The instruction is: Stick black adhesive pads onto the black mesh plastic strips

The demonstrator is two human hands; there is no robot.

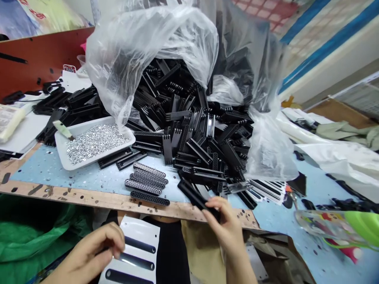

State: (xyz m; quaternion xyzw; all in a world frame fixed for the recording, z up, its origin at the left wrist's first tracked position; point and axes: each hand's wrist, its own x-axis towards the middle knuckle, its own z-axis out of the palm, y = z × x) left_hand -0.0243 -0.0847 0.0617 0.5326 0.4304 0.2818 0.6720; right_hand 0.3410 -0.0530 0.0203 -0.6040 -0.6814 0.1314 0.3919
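Two hands low in view, below table (59, 173) edge. Right hand (225, 223) grasps black strip (194, 196) by its near end. Strip slants up-left over table edge, just beside pile of black parts (192, 130). Left hand (91, 252) curled, fingertips pinched together at left edge of white sheet (142, 232) bearing three dark strips; cannot tell whether it grips sheet. Four perforated strips (148, 183) lie side by side near table edge. Pile spills from clear bag (142, 47). White tray (63, 157) of silver bits sits left of pile.

Tray (60, 145) left of strip pile (192, 130)
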